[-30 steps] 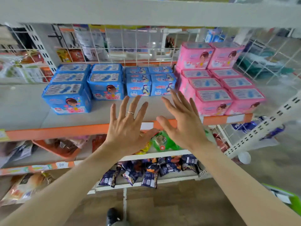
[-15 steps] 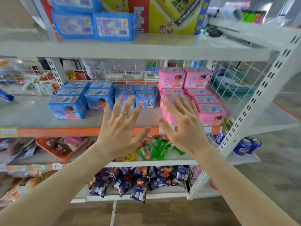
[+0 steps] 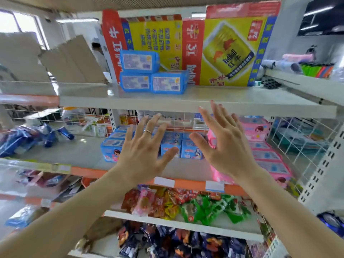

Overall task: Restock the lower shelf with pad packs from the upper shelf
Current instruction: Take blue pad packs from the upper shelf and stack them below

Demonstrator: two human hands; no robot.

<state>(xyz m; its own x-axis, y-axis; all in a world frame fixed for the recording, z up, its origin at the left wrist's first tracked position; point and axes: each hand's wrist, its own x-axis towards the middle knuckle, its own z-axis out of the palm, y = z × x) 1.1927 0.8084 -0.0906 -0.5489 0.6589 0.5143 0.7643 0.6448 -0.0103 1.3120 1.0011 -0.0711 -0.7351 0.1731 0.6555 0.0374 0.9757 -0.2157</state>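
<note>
Three blue pad packs (image 3: 151, 73) sit stacked on the upper shelf (image 3: 204, 98), two below and one on top. Under it, the lower shelf (image 3: 78, 155) carries rows of blue pad packs (image 3: 172, 144) in the middle and pink pad packs (image 3: 268, 155) on the right. My left hand (image 3: 143, 151) and my right hand (image 3: 223, 146) are raised with fingers spread in front of the lower shelf, palms forward, holding nothing. The fingertips of my right hand reach the front edge of the upper shelf. Both hands hide part of the packs behind them.
A yellow and red drink carton (image 3: 229, 49) stands behind the blue packs on the upper shelf. Flattened cardboard (image 3: 61, 60) leans at the upper left. Snack bags (image 3: 186, 203) fill the shelves below. A white perforated upright (image 3: 323, 164) and wire mesh (image 3: 301, 138) bound the right side.
The view has tilted upward, bringing the upper shelf and its three blue packs into sight. Both hands have risen, still spread and empty.
</note>
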